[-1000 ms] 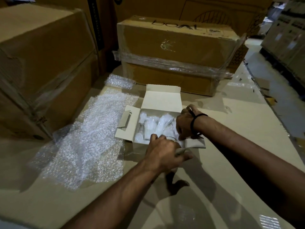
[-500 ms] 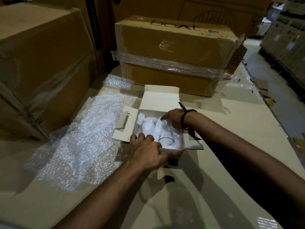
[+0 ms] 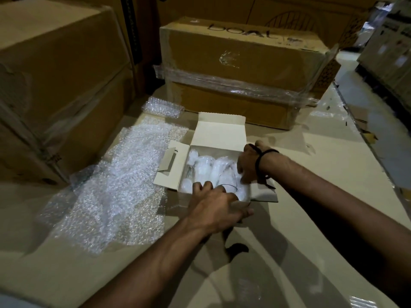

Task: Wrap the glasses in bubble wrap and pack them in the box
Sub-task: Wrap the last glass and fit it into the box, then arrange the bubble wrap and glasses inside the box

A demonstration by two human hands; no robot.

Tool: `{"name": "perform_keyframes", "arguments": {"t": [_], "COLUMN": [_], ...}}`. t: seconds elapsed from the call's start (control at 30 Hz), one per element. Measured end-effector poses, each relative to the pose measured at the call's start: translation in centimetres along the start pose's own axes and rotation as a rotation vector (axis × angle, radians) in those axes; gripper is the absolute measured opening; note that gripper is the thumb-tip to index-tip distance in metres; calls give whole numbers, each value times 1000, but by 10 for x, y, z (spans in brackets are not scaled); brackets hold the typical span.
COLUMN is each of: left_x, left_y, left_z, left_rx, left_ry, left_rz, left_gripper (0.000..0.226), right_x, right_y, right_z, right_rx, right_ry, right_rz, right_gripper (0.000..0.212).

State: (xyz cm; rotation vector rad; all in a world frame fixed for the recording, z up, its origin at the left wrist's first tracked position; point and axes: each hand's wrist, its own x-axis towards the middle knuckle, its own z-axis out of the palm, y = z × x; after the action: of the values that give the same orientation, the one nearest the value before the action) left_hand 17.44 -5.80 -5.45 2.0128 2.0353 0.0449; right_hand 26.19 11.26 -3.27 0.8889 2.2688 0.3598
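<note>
Two hands at work. Left fingers (image 3: 201,186) hook over the near wall of the box (image 3: 219,132), thumb outside, so the left hand (image 3: 213,207) clamps that wall. Right fingers (image 3: 241,172) bend down onto the wrapped glasses (image 3: 204,168) inside; pinching or just pressing, I can't tell. The right hand (image 3: 250,162) sits over the box's right side. Those bundles look light and cushioned yet fragile, so they're best taken around the padded body, never by a rim. Spare bubble wrap (image 3: 115,187) lies just left of the box.
</note>
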Motion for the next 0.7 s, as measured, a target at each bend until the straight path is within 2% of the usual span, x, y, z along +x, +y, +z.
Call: {"name": "perform_keyframes", "arguments": {"t": [0.1, 0.17, 0.27, 0.33, 0.4, 0.5, 0.6, 0.7], "left_x": [11, 11, -1, -11, -20, -22, -20, -23], "left_y": [4, 2, -12, -29, -43, -50, -45, -43], "left_z": [1, -2, -8, -12, -16, -18, -22, -24], "left_rx": [48, 38, -8, 53, 171, 252, 222, 186], "left_ry": [-95, -114, 42, 167, 179, 104, 16, 48], "left_rz": [-42, -37, -31, -87, -146, -161, -190, -206], "left_gripper": [76, 75, 72, 86, 98, 101, 99, 92], "right_x": [-4, -11, -11, -3, 3, 14, 19, 23], "right_y": [-11, -15, -10, -6, -12, -27, -34, -33], "right_z": [11, 4, -15, -27, -34, -38, -44, -55], "right_rx": [-117, -104, 65, 211, 237, 45, 35, 101], "right_ry": [42, 26, 69, 134, 106, 6, -73, -17], "right_rz": [23, 30, -7, -57, -101, -174, -187, -137], "right_gripper": [23, 13, 8, 35, 51, 46, 38, 42]}}
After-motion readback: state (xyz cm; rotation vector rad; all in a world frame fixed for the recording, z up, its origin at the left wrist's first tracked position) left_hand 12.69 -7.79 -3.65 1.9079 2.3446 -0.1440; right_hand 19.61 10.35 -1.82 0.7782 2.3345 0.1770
